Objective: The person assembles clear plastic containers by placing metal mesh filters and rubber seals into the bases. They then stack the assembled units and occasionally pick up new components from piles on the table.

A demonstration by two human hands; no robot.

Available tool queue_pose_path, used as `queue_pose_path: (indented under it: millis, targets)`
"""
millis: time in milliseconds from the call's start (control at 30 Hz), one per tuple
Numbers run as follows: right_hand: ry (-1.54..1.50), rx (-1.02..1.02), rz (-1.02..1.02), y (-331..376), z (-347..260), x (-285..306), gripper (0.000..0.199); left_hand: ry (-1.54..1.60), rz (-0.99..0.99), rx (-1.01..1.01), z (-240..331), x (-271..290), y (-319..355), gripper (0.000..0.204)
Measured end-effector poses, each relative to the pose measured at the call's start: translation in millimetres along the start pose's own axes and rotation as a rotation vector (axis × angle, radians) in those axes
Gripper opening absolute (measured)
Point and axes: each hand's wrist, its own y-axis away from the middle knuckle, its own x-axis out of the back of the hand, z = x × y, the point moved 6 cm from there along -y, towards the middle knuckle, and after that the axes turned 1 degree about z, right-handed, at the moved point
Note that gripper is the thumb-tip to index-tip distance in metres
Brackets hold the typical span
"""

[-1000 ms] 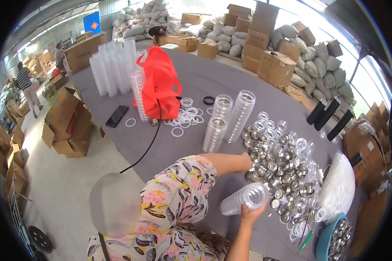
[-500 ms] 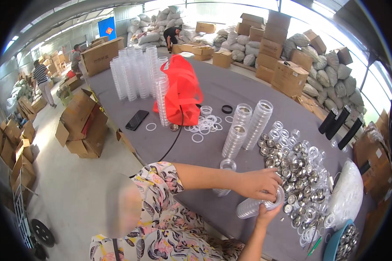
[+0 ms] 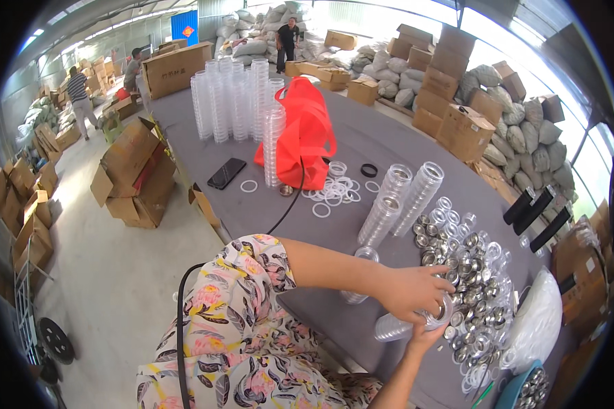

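Observation:
My right hand (image 3: 426, 335) comes up from the lower edge, its fingers wrapped round the mouth end of a stack of clear round plastic cups (image 3: 391, 328), which leans low over the table. Over the same end lies my left hand (image 3: 411, 293), its arm reaching in from the left. Its fingers are spread across the top rim, and a forefinger points toward the pile; whether the fingertips pinch anything small is hidden. Beside them spreads a pile of small silver metal caps (image 3: 472, 279) mixed with clear rings. A shorter stack of clear cups (image 3: 366, 255) stands behind my left wrist.
Tall cup stacks (image 3: 419, 198) rise beyond my hands on the grey table (image 3: 252, 218). Farther off are a red bag (image 3: 303, 136), white rings (image 3: 331, 191) and a phone (image 3: 226, 173). A plastic bag (image 3: 537, 327) and blue basin (image 3: 525, 387) sit at right. People stand in the background.
The left hand's fingers have lifted from inside the stack's mouth and spread over its rim. The view has shifted slightly. A person in black at the back has straightened up.

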Motion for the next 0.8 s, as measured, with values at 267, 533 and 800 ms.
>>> queue_pose_path:
  millis: [267,533,800]
  targets:
    - [0.112,0.022,-0.001,6.1,28.5,12.8,0.097,0.102,0.017,-0.063,-6.9,-7.8,-2.6,0.012]
    - [0.007,0.080,-0.004,6.1,23.8,15.9,0.074,0.174,-0.131,0.209,-6.7,-15.7,-13.7,0.016]
    - [-0.030,-0.078,-0.080,10.4,32.6,7.1,0.081,0.520,0.377,0.469,-44.8,-6.5,17.1,0.016]
